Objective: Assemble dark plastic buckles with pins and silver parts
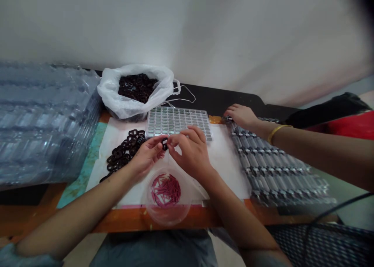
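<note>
Dark ring [165, 144], pinched between left hand [147, 154] and right hand [190, 154], both half-closed

Small dark ring [165, 144], pinched between fingertips of left hand [147, 154] and right hand [189, 154]; its exact shape is mostly hidden by the fingers. Loose heap of dark rounded-rectangle rings [124, 150] lies just left of left hand, pieces overlapping, mostly flat. Blister tray of silvery rectangular pieces [178, 122] lies flat just beyond right hand, pieces in tight, regular rows.
</note>
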`<state>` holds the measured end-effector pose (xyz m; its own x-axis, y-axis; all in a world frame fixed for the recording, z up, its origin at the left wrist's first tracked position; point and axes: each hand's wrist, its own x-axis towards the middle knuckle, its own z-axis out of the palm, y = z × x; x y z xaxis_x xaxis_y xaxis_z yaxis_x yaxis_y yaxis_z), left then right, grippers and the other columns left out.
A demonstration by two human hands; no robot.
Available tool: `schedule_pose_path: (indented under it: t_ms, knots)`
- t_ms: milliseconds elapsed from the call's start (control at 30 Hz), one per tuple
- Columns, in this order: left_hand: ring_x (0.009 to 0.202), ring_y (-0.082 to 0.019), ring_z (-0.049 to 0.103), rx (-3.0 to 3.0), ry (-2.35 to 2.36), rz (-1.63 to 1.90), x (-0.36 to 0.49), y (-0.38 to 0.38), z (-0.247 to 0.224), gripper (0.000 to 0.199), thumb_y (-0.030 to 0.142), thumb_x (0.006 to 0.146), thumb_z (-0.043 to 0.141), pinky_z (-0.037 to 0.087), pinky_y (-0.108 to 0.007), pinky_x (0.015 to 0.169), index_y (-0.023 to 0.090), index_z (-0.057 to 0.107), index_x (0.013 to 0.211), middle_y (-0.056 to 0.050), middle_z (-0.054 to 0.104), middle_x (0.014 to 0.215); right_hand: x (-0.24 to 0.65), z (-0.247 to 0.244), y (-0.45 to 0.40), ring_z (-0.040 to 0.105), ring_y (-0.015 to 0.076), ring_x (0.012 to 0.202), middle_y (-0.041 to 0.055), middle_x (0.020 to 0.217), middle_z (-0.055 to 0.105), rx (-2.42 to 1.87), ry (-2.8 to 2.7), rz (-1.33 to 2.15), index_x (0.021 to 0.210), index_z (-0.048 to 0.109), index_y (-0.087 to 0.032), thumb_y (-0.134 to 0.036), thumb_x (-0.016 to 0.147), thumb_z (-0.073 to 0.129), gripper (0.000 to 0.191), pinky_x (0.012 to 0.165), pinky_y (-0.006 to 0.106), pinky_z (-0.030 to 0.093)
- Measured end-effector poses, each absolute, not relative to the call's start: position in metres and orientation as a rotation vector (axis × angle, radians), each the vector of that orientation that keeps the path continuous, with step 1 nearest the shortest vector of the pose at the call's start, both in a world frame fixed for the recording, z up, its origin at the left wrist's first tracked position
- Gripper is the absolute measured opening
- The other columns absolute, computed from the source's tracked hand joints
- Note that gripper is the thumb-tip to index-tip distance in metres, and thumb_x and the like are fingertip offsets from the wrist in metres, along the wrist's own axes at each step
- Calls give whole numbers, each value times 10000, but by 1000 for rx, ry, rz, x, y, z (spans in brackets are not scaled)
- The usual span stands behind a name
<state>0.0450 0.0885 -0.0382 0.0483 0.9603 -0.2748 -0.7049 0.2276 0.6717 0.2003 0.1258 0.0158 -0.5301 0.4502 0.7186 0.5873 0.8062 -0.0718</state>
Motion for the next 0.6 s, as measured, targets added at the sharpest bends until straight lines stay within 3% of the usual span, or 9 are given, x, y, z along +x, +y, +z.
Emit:
schedule_pose_path:
  t_ms: [400, 600]
  knots:
    - [623, -73, 609, 403, 765, 1322, 45, 89, -37, 458, 366, 547, 955, 484, -157, 590, 216, 787, 946, -20, 730, 844, 200, 15, 124, 614, 163, 835, -43, 765, 702, -736, -2187, -179, 891, 594, -260, -143, 887, 601, 118, 1020, 355, 403]
    - [552, -52, 595, 374, 757, 1328, 43, 90, -36, 507, 407, 533, 950, 472, -127, 528, 201, 778, 963, -25, 740, 823, 201, 18, 123, 638, 180, 854, -30, 808, 737, -747, -2071, -108, 959, 580, -253, -82, 820, 583, 220, 1012, 386, 415]
